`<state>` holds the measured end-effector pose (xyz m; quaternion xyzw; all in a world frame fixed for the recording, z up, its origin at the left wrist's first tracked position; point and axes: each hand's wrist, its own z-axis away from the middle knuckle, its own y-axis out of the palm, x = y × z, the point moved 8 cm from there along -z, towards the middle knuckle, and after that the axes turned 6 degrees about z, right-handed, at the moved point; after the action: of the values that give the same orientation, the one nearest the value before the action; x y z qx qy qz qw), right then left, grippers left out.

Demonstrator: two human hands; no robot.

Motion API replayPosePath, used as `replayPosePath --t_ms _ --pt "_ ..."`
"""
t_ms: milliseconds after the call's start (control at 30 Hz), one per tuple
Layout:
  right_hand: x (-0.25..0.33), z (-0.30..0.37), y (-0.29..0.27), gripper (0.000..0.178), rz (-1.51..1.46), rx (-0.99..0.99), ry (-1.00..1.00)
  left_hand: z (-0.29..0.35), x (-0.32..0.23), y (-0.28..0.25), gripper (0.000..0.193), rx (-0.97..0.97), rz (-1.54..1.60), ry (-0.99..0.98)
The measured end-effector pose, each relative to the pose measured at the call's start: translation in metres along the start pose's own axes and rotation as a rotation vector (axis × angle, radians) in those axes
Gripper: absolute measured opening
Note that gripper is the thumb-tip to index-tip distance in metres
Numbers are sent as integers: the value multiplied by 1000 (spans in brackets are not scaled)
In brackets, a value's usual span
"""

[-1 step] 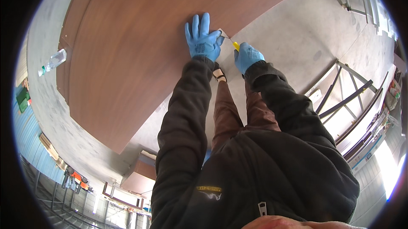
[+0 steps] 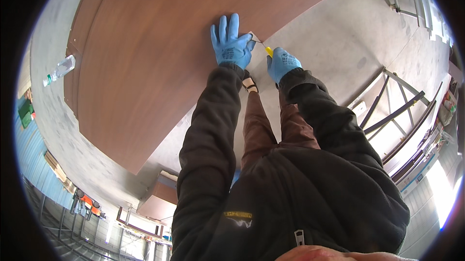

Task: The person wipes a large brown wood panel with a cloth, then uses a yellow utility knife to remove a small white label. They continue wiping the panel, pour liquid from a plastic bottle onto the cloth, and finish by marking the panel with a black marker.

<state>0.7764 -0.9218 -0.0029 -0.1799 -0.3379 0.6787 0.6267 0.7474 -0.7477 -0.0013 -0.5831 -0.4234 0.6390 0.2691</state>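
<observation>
A large brown wood-grain panel [image 2: 160, 33] fills the upper left, above the grey floor. My left hand [image 2: 232, 47], in a blue glove, lies flat on the panel near its corner, fingers spread and pointing away. Beside the left thumb, at the panel's corner, a small pale patch [image 2: 251, 37] shows; what it is I cannot tell. My right hand [image 2: 284, 65], also gloved in blue, is closed round a yellow-handled tool [image 2: 269, 52] with a thin shaft. The shaft's tip reaches the corner next to the left thumb. Most of the handle is hidden in the glove.
A clear plastic bottle [image 2: 62, 69] lies past the panel's left edge. To the right stands a dark metal frame [image 2: 395, 110]. A brown box-like piece [image 2: 160, 195] is at the lower left, with an orange vehicle [image 2: 88, 205] farther off. My shoe [image 2: 249, 82] is beside the panel.
</observation>
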Motion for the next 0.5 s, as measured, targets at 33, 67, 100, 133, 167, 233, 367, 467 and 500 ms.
replayPosePath --t_ms 33,67,100,133,167,233,367,467,500 --pt "0 -1 1 36 16 -9 -6 0 1 1 18 3 1 -4" --pt "-1 -2 0 36 22 -25 -13 0 2 2 19 18 1 -16" --pt "-2 -3 1 36 27 -24 -9 0 0 1 19 7 3 -8" --pt "-1 -4 0 36 26 -33 -25 -1 1 1 19 10 3 -12" --pt "-2 -5 1 36 23 -19 -26 0 1 1 20 27 4 -23" --pt "-2 -4 0 37 19 -14 -28 -1 1 -1 20 21 1 -21" --pt "-3 1 2 37 9 -41 -23 -2 2 -1 20 31 -1 -22" --pt "-9 -7 14 36 3 -38 -18 -1 2 -1 19 14 3 -10" --pt "-14 -15 20 36 5 -40 -20 -1 1 -1 19 -6 6 1"
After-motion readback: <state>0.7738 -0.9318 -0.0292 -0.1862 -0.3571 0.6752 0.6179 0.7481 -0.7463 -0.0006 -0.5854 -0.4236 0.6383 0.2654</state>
